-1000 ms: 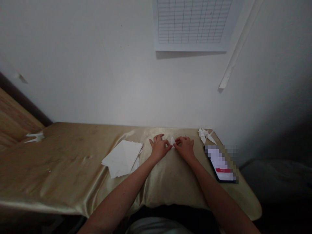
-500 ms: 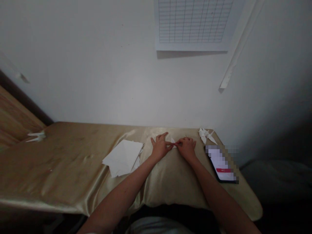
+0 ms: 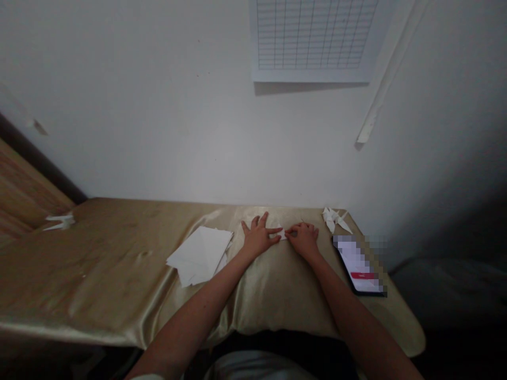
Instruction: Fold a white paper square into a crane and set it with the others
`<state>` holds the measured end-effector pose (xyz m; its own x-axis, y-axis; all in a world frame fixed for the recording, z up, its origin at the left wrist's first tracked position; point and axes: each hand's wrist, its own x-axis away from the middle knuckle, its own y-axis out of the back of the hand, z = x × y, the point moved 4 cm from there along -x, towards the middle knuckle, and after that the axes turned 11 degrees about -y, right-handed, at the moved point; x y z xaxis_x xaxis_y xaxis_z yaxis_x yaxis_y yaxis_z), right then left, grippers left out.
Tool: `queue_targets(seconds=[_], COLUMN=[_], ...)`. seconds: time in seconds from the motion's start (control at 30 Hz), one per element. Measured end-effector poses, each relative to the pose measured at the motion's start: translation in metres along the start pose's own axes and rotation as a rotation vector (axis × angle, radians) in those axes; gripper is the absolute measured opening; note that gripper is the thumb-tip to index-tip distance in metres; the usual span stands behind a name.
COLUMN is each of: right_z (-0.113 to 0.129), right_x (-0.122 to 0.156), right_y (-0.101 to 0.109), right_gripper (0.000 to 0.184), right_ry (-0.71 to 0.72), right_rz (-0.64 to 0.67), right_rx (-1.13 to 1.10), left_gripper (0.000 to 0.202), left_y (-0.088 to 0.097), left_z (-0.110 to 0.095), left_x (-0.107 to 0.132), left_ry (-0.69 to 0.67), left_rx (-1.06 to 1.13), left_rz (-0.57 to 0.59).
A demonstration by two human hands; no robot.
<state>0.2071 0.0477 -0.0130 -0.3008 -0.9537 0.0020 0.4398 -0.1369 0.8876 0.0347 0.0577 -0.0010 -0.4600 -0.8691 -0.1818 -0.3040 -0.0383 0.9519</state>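
Note:
A small folded piece of white paper (image 3: 282, 234) lies on the gold cloth between my two hands, partly hidden by the fingertips. My left hand (image 3: 259, 236) holds its left side with thumb and index finger, while the other fingers spread away over the cloth. On the opposite side, my right hand (image 3: 303, 238) pinches the paper's edge, its remaining fingers curled. The exact folds are too small to make out. Left of my left hand rests a loose stack of white paper sheets (image 3: 202, 253).
Folded white paper figures (image 3: 336, 220) sit at the back right, above a phone (image 3: 358, 266) with a lit screen. Another white folded figure (image 3: 59, 221) lies far left. The gold cloth (image 3: 111, 264) covers the table against a white wall (image 3: 158, 116) bearing a gridded sheet (image 3: 312, 42).
My left hand has shifted slightly left, and its fingertips have parted from those of my right hand, so more of the folded paper shows. My right hand stays nearly in place.

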Motion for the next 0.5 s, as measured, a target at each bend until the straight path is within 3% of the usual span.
queue_targets(seconds=[0.5], right_z=[-0.0005], right_x=[-0.0005], right_y=[0.0006], right_gripper=[0.019], right_ry=[0.006], right_rz=[0.003], right_rx=[-0.006], left_gripper=[0.055], left_y=[-0.0045], left_z=[0.0077], left_x=[-0.0083], left_ry=[0.0], left_rx=[-0.016], left_rz=[0.013])
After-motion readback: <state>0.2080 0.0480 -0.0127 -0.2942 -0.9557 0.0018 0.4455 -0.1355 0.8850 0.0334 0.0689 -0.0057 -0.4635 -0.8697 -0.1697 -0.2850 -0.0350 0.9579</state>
